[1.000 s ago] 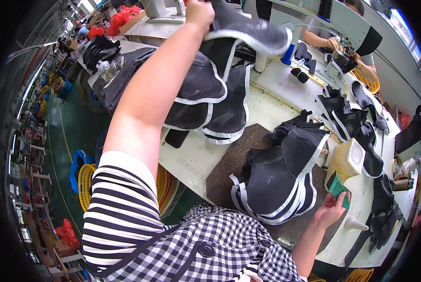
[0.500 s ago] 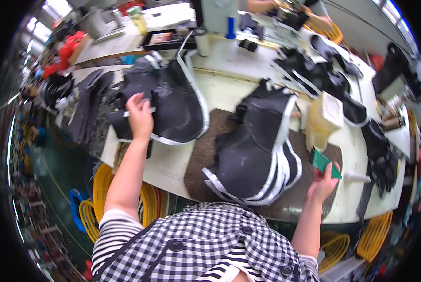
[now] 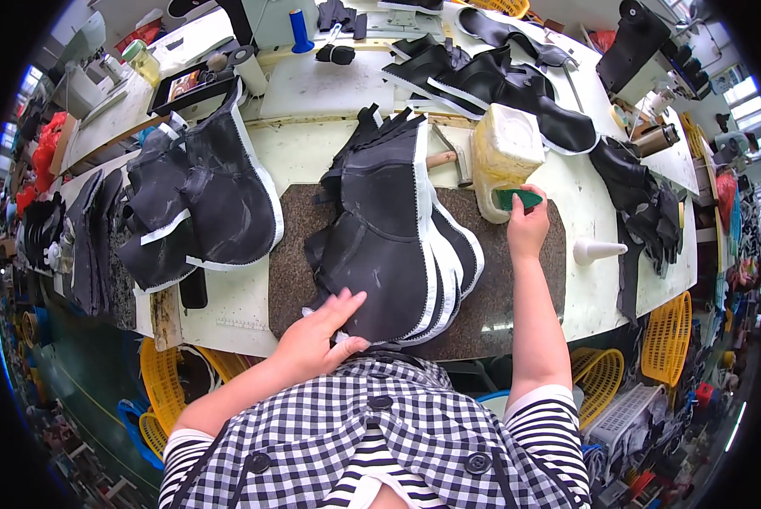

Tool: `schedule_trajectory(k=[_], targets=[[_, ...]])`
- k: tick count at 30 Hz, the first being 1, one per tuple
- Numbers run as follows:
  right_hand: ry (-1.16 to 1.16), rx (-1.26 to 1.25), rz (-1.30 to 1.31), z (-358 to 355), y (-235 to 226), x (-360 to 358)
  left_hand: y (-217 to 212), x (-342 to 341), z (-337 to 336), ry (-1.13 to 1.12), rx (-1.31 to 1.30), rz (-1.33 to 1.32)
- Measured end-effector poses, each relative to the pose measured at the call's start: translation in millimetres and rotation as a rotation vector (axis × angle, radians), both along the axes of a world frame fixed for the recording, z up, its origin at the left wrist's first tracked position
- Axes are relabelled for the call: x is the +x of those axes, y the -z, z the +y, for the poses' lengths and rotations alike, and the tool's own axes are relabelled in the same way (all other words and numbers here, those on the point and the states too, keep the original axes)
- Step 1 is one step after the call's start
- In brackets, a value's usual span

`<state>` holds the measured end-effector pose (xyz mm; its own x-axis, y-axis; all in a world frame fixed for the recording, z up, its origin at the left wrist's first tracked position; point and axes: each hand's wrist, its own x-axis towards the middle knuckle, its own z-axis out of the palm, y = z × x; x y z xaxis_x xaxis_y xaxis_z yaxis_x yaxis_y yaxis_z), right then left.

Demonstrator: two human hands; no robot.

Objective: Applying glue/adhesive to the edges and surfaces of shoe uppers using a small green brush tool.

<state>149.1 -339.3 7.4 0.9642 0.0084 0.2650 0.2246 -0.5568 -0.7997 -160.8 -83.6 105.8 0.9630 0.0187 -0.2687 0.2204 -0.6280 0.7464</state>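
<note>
A stack of black shoe-upper pieces with white zip edging (image 3: 379, 271) lies on a brown speckled board (image 3: 300, 229) in front of me. At its near left edge is my left hand (image 3: 319, 336), fingers stretched and apart, holding nothing. My right hand (image 3: 529, 222) grips a green flat scraper (image 3: 520, 199) at the mouth of a cut-open, glue-stained plastic jug (image 3: 509, 140); the scraper's far end sits inside the opening. More black pieces with white edging (image 3: 219, 182) lie on the table to the left.
Behind the stack lies a hammer (image 3: 458, 157). A white pointed bottle (image 3: 597, 250) is right of the board. Further black pieces (image 3: 499, 81) spread across the back right. A black tray (image 3: 192, 83) and blue spool (image 3: 300, 32) stand behind. Yellow baskets (image 3: 666, 339) are below the table.
My left hand has left the pieces on the left and come to the near stack. My right hand has carried the green scraper to the jug's opening. The view has shifted too.
</note>
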Motion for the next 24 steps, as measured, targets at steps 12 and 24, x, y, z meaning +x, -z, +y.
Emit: schedule_trajectory(k=[12, 24], targets=[[0.151, 0.864, 0.646, -18.3, -22.4, -6.1, 43.0, 166.7, 86.1, 0.12, 0.402, -0.719], [-0.302, 0.462, 0.371, 165.0, -26.8, 40.5, 80.1, 200.6, 57.8, 0.046, 0.493, -0.233]])
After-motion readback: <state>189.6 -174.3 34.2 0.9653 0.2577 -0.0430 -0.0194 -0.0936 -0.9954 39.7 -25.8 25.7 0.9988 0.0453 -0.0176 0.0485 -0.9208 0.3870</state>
